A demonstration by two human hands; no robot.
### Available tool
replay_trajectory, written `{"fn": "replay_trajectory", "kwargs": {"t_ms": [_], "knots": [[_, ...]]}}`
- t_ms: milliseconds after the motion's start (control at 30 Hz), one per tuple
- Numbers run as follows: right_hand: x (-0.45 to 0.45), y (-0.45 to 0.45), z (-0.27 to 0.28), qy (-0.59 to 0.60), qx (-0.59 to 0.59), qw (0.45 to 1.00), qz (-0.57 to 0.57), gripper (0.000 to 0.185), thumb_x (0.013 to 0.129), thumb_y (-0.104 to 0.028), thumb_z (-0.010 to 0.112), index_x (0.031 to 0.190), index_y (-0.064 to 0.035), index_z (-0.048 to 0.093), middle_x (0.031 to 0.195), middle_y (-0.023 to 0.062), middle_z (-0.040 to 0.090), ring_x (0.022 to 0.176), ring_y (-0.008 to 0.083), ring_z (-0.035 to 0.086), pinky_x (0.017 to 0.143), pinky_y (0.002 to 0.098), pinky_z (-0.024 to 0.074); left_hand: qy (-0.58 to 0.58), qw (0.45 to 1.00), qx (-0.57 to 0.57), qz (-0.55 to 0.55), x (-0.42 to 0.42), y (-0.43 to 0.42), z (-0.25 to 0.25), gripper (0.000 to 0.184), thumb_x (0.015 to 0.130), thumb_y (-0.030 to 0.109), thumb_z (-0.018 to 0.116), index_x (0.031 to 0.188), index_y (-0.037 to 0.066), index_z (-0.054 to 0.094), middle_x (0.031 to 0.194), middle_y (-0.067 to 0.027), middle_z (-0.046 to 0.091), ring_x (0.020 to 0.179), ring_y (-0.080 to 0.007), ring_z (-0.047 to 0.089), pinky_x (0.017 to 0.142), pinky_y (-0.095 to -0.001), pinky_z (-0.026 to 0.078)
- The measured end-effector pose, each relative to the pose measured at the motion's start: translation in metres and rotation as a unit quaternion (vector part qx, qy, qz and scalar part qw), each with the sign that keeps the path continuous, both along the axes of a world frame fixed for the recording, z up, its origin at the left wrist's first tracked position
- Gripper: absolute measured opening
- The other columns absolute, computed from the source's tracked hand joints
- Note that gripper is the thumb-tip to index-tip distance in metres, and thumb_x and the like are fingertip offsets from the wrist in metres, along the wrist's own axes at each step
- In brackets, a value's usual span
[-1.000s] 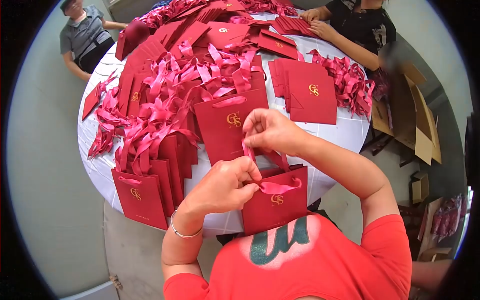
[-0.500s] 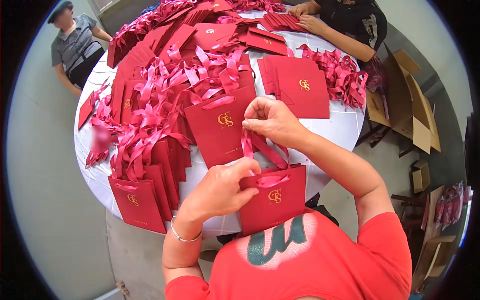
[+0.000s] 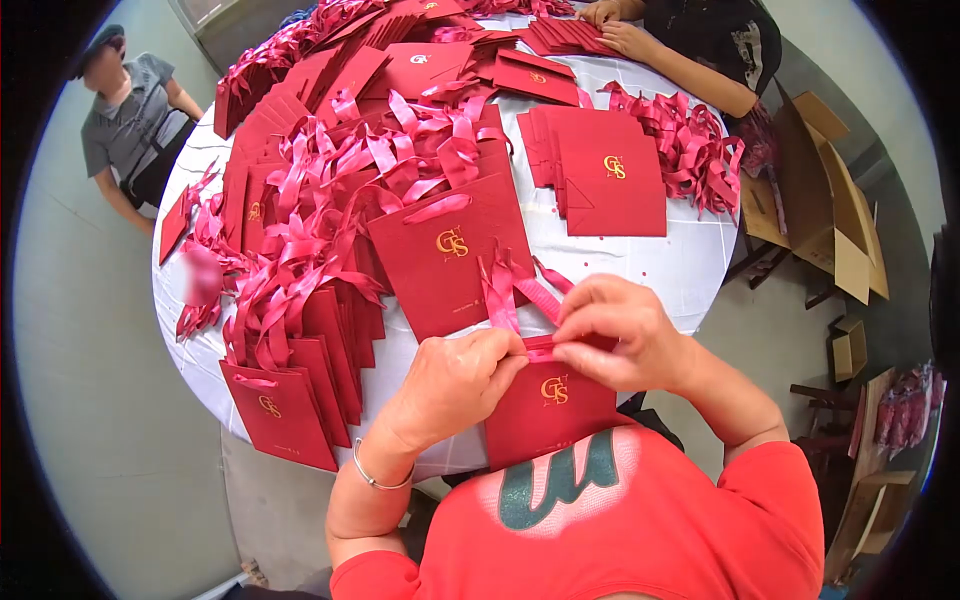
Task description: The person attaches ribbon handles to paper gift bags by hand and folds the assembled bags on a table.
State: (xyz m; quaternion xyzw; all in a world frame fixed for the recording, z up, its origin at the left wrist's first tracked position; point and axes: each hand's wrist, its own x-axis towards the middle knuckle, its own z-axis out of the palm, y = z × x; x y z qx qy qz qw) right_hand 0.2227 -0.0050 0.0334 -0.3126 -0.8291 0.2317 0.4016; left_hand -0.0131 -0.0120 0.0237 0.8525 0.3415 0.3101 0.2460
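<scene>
A red paper bag (image 3: 548,408) with a gold logo stands upright against my red shirt at the table's near edge. My left hand (image 3: 462,385) pinches the left end of its top edge, where the pink ribbon (image 3: 503,300) comes out. At the right of the same top edge, my right hand (image 3: 625,335) has thumb and fingers closed; what lies between them is hidden. The ribbon loop rises between both hands. Just beyond stands a larger red bag (image 3: 450,250) with a short ribbon across its front.
Rows of ribboned bags (image 3: 285,420) fill the left and back. Flat bags (image 3: 615,180) and a ribbon heap (image 3: 690,150) lie at right on the white tablecloth (image 3: 600,265). One person (image 3: 135,125) stands at left; another's hands (image 3: 625,35) touch bags at back right. Cardboard boxes (image 3: 815,200) stand beyond.
My right hand has come down from the raised ribbon to the bag's top edge. My left hand has stayed at the left side. The person at left has shifted further left.
</scene>
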Motion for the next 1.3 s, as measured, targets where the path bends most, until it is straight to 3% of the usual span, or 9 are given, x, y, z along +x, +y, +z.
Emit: {"fn": "replay_trajectory", "kwargs": {"t_ms": [167, 367, 467, 567, 833, 1067, 1133, 1167, 1300], "knots": [[-0.014, -0.013, -0.01, -0.094, 0.094, 0.991, -0.006, 0.027, 0.067, -0.016, 0.082, 0.088, -0.0073, 0.068, 0.091, 0.0077, 0.061, 0.08, 0.0263, 0.061, 0.068, 0.0359, 0.0492, 0.012, 0.999, -0.039, 0.008, -0.001, 0.0, 0.001, 0.011, 0.084, 0.007, 0.069, 0.09, 0.005, 0.06, 0.076, -0.0129, 0.064, 0.065, -0.0322, 0.064, 0.056, -0.0373, 0.05], [-0.028, -0.015, -0.013, -0.128, 0.126, 0.983, -0.021, 0.016, 0.072, -0.01, 0.075, 0.082, -0.0051, 0.065, 0.095, 0.0095, 0.062, 0.087, 0.0285, 0.06, 0.073, 0.0383, 0.0496, -0.006, 0.996, -0.09, -0.001, -0.003, 0.0, 0.012, 0.015, 0.08, 0.003, 0.07, 0.091, 0.005, 0.061, 0.074, -0.0115, 0.063, 0.064, -0.0294, 0.065, 0.057, -0.0367, 0.05], [-0.026, -0.013, -0.004, -0.039, -0.096, 0.994, 0.018, 0.007, 0.078, -0.007, 0.069, 0.08, -0.0018, 0.066, 0.108, 0.0161, 0.061, 0.099, 0.0328, 0.058, 0.086, 0.0417, 0.0479, 0.01, 0.997, -0.076, -0.011, -0.004, 0.001, 0.009, 0.018, 0.077, 0.002, 0.071, 0.092, 0.005, 0.061, 0.076, -0.0107, 0.063, 0.064, -0.0281, 0.065, 0.057, -0.0355, 0.05], [-0.022, -0.008, -0.004, 0.002, -0.212, 0.976, 0.043, 0.009, 0.081, -0.009, 0.068, 0.081, -0.0008, 0.066, 0.113, 0.0175, 0.06, 0.101, 0.0317, 0.059, 0.087, 0.0397, 0.0475, -0.005, 0.998, -0.059, -0.026, -0.005, 0.0, 0.007, 0.02, 0.076, 0.003, 0.073, 0.093, 0.005, 0.062, 0.078, -0.0102, 0.064, 0.064, -0.0274, 0.065, 0.057, -0.0344, 0.051], [-0.015, 0.004, -0.001, 0.01, -0.326, 0.938, 0.12, 0.014, 0.087, -0.012, 0.067, 0.082, 0.0013, 0.066, 0.117, 0.0146, 0.06, 0.096, 0.021, 0.061, 0.08, 0.0324, 0.049, -0.031, 0.998, -0.045, -0.034, -0.003, -0.002, 0.007, 0.014, 0.079, 0.004, 0.071, 0.092, 0.006, 0.066, 0.08, -0.0102, 0.066, 0.069, -0.0279, 0.066, 0.058, -0.0346, 0.051], [-0.017, 0.011, 0.0, 0.01, -0.334, 0.938, 0.094, 0.014, 0.088, -0.012, 0.067, 0.086, 0.0016, 0.068, 0.108, 0.0125, 0.064, 0.091, 0.0164, 0.061, 0.078, 0.0295, 0.049, -0.029, 0.996, -0.074, -0.029, -0.008, -0.002, 0.006, 0.01, 0.083, 0.004, 0.068, 0.093, 0.005, 0.066, 0.08, -0.0117, 0.065, 0.069, -0.0294, 0.065, 0.06, -0.0353, 0.051], [-0.017, 0.013, 0.003, 0.016, -0.277, 0.959, 0.049, 0.013, 0.091, -0.01, 0.066, 0.083, -0.0007, 0.066, 0.104, 0.0109, 0.066, 0.098, 0.0181, 0.061, 0.086, 0.032, 0.0474, -0.025, 0.994, -0.103, -0.033, -0.01, -0.002, 0.009, 0.009, 0.084, 0.004, 0.067, 0.092, 0.004, 0.065, 0.079, -0.0129, 0.065, 0.069, -0.0298, 0.064, 0.059, -0.035, 0.05], [-0.018, 0.017, 0.003, 0.027, -0.228, 0.972, 0.039, 0.013, 0.088, -0.011, 0.066, 0.088, 0.0014, 0.07, 0.087, 0.0132, 0.068, 0.085, 0.0204, 0.064, 0.076, 0.0341, 0.0511, -0.025, 0.994, -0.102, -0.033, -0.012, -0.002, 0.011, 0.009, 0.084, 0.004, 0.067, 0.092, 0.004, 0.065, 0.079, -0.0129, 0.065, 0.069, -0.0298, 0.064, 0.059, -0.035, 0.05], [-0.016, 0.025, 0.02, -0.087, -0.265, 0.958, 0.064, 0.018, 0.088, -0.014, 0.065, 0.09, 0.0031, 0.069, 0.071, 0.0138, 0.066, 0.064, 0.0203, 0.061, 0.064, 0.0336, 0.0504, -0.015, 0.994, -0.1, -0.046, -0.013, -0.002, 0.012, 0.008, 0.084, 0.004, 0.067, 0.091, 0.004, 0.065, 0.078, -0.0138, 0.065, 0.067, -0.0297, 0.064, 0.058, -0.0345, 0.05]]}}
